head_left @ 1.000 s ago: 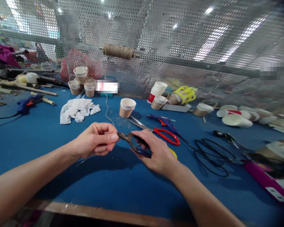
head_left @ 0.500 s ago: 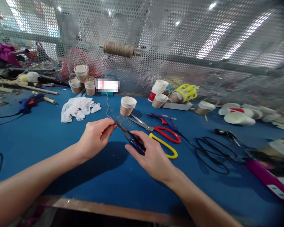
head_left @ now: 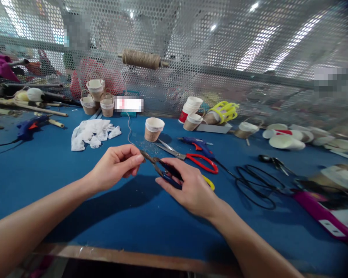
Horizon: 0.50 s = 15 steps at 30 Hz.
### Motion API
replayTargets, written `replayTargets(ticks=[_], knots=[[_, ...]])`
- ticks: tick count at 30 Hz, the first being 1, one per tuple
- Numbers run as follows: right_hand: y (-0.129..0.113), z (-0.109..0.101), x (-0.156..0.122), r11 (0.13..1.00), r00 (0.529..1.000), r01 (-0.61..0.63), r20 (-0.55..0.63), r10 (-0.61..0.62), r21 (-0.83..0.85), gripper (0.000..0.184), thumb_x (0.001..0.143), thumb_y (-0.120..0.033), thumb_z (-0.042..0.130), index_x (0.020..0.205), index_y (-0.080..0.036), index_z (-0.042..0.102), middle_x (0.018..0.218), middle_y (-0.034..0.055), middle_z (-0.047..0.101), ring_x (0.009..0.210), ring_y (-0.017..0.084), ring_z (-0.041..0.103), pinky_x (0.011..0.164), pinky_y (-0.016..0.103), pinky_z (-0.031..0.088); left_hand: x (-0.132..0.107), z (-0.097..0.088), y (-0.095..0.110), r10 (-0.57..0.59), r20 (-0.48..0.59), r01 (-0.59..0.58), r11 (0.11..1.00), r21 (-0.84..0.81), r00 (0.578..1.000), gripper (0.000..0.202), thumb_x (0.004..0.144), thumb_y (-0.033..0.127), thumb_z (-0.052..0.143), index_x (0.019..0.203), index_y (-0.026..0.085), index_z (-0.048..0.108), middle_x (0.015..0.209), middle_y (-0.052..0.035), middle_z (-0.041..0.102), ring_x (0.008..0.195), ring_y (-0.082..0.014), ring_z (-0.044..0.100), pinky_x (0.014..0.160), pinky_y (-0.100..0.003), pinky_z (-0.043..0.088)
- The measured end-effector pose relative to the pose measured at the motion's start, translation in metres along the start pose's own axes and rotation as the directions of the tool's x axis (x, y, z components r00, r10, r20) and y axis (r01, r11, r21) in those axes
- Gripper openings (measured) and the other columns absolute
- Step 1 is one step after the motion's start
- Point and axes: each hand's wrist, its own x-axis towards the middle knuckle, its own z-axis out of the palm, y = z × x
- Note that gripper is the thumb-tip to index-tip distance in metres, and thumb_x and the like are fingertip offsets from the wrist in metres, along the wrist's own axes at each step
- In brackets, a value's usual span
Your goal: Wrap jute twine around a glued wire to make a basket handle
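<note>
Perforated metal sheeting [head_left: 174,87] stands along the far edge of the blue surface [head_left: 118,235], with a spool of twine [head_left: 140,58] mounted on it. Above the middle of the surface, nearer the front edge than the sheeting, are blue-handled pliers [head_left: 155,160]. Their long axis runs diagonally: the handles lie toward the near right corner, the nose toward the far left one. The right hand [head_left: 193,185] has its grip wrapped around the handles, which are spread apart. At the nose, the left hand [head_left: 120,164] has its grip pinched, thumb against forefinger, on a strand of twine [head_left: 129,129] that trails back toward the far edge. Whether the jaws bite the strand, I cannot tell. Beyond the pliers, a brown paper cup [head_left: 153,133] with a white rim stands upright near the tips of the scissors [head_left: 178,155].
</note>
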Motion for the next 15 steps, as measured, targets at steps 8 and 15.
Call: replayTargets(ticks=[8,15], knots=[[-0.004,0.007,-0.001,0.998,0.998,-0.059,-0.001,0.059,0.029,0.035,0.078,-0.037,0.054,0.105,-0.017,0.047,0.089,0.0077,0.058,0.069,0.015,0.057,0.059,0.029,0.051,-0.001,0.004,-0.002,0.23,-0.145,-0.166,0.919,0.357,0.962,0.019,0.082,0.026,0.045,0.069,0.015,0.053,0.053,0.0037,0.046,0.047,-0.0063,0.039,0.048,-0.019,0.033],[0.006,-0.002,0.002,0.998,0.997,0.063,0.034,-0.063,-0.018,0.039,0.078,-0.036,0.054,0.111,-0.018,0.043,0.086,0.006,0.054,0.066,0.014,0.052,0.063,0.032,0.05,0.002,-0.002,-0.005,-0.071,0.133,0.111,0.938,-0.328,0.989,0.017,0.079,0.031,0.053,0.073,0.015,0.054,0.043,0.0073,0.04,0.036,-0.0028,0.028,0.036,-0.016,0.02]])
